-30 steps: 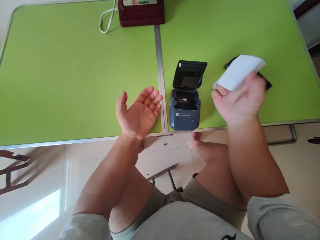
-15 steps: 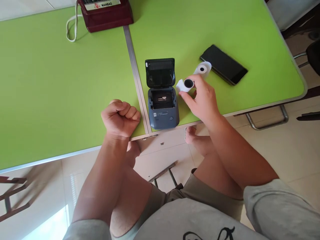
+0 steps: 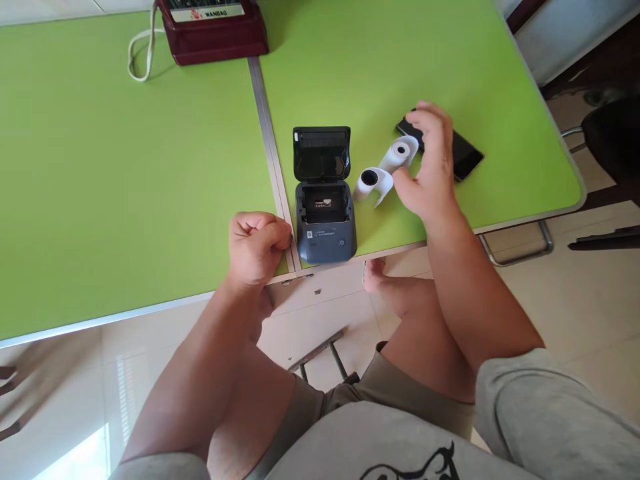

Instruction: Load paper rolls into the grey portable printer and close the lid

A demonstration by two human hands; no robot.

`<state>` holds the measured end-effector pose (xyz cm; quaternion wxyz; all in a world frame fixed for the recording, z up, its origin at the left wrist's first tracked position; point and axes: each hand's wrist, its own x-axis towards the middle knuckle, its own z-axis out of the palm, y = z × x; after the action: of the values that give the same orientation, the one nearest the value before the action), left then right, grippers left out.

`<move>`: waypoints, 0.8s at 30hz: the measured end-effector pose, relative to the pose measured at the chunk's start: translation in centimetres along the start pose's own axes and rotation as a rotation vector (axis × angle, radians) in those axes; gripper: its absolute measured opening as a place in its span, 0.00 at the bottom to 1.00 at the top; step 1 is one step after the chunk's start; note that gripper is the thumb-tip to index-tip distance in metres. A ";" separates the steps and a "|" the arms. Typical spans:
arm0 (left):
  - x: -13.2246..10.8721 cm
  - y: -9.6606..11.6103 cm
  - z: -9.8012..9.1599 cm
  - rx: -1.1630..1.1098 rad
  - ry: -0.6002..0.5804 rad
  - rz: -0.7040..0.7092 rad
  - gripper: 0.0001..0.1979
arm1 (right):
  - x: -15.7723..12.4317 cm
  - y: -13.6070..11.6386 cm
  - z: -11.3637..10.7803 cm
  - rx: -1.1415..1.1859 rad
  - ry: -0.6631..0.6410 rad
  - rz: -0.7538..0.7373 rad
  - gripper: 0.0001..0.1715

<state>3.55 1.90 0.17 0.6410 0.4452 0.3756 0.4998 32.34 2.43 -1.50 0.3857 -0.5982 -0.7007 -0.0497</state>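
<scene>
A dark blue-grey printer [image 3: 326, 241] stands near the table's front edge, its black lid [image 3: 323, 153] raised and its paper bay showing a label inside. Just right of it stands a paper roll with a dark core [image 3: 364, 189], its loose end curling out. Behind that roll is a second white roll [image 3: 394, 157] with a small core. My right hand [image 3: 431, 163] is beside the rolls, fingers apart, holding nothing, partly over a black phone [image 3: 465, 157]. My left hand [image 3: 257, 248] rests as a fist at the table edge, left of the printer, with nothing visible in it.
A dark red device [image 3: 217, 40] with a white cord [image 3: 150, 50] sits at the back of the green table [image 3: 125, 167]. A metal seam [image 3: 270, 147] runs between two table sections. A black chair [image 3: 613, 137] is at the right.
My right hand has let go of the dark-cored roll, opened, and moved right and up toward the phone. My left fist has shifted right, closer to the printer.
</scene>
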 end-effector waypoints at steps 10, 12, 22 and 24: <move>-0.4 -0.7 -0.2 0.103 0.020 0.076 0.29 | -0.1 -1.0 0.2 -0.097 -0.149 0.240 0.31; -0.4 -0.6 -0.1 0.098 0.024 0.084 0.29 | -0.3 -0.3 0.8 -0.053 -0.137 0.288 0.32; -0.4 -0.8 0.0 0.112 0.027 0.073 0.28 | 1.3 -3.2 0.0 0.211 0.120 0.186 0.23; -0.5 -0.9 -0.1 0.119 0.030 0.064 0.28 | 2.1 -6.2 -1.2 0.171 0.038 0.082 0.26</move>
<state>3.64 1.36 -0.65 0.5914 0.4866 0.4000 0.5034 27.47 1.77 3.02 0.4502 -0.5902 -0.6699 0.0147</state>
